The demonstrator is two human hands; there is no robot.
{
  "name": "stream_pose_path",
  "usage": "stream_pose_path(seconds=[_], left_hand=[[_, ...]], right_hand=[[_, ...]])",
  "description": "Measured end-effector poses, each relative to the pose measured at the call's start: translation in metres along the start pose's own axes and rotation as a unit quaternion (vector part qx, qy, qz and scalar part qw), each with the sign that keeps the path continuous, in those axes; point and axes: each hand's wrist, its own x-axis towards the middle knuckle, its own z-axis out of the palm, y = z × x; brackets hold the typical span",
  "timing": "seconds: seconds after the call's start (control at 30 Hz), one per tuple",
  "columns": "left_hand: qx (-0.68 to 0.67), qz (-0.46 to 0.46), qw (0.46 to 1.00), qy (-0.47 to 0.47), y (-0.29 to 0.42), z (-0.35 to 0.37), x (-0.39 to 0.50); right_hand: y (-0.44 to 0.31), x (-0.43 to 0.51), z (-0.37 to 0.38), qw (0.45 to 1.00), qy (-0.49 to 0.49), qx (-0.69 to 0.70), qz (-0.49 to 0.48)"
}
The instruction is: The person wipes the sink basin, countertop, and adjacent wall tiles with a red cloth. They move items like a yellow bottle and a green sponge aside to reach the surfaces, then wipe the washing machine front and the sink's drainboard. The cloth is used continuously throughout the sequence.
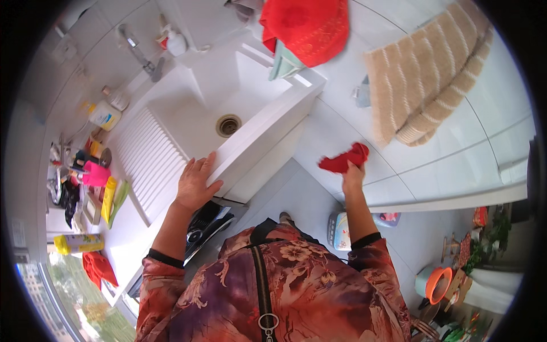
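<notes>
My left hand (pixel 195 181) rests on the front rim of a white laundry sink (pixel 250 143), thumb apart from the fingers and nothing in its grasp. Beside it runs the sink's ribbed washboard (pixel 147 154). The basin shows no standing water, and its round drain (pixel 228 125) is in plain sight. Out to the right, my right hand (pixel 354 176) grips a small red cloth item (pixel 342 161), possibly a sock, slightly blurred. It is held up in front of the white tiled wall.
A red cloth (pixel 305 32) and a beige striped towel (pixel 423 81) hang on the wall. The tap (pixel 143 60) stands behind the basin. Bottles, a pink cup (pixel 95 173) and a yellow tube (pixel 108 199) crowd the left counter. A printed package (pixel 338 231) sits on the floor.
</notes>
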Motion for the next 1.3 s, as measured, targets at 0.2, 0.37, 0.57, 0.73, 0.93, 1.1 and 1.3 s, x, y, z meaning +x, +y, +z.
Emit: stream_pose_path(seconds=[0.2, 0.37, 0.57, 0.73, 0.93, 1.1, 1.3], left_hand=[[0.015, -0.007, 1.000, 0.017, -0.003, 0.008, -0.001], [-0.017, 0.018, 0.999, 0.036, -0.005, 0.007, 0.000], [-0.016, 0.035, 0.997, 0.066, -0.012, 0.018, -0.001], [-0.015, 0.017, 0.999, 0.040, -0.007, 0.013, -0.003], [-0.022, 0.016, 1.000, 0.006, -0.003, 0.009, 0.004], [-0.027, 0.021, 0.998, 0.048, -0.009, 0.018, 0.002], [-0.064, 0.017, 0.994, 0.085, -0.009, 0.011, -0.002]], right_hand=[[-0.043, -0.045, 0.194, 0.940, -0.229, -0.162, -0.193], [-0.012, -0.089, 0.242, 0.600, -0.326, -0.522, -0.511], [-0.009, -0.191, 0.244, 0.574, -0.486, -0.427, -0.502], [-0.016, -0.109, 0.241, 0.599, -0.427, -0.468, -0.489], [-0.035, -0.006, 0.236, 0.601, -0.301, -0.488, -0.556], [-0.001, -0.116, 0.239, 0.579, -0.394, -0.461, -0.545], [-0.003, -0.197, 0.239, 0.569, -0.492, -0.435, -0.494]])
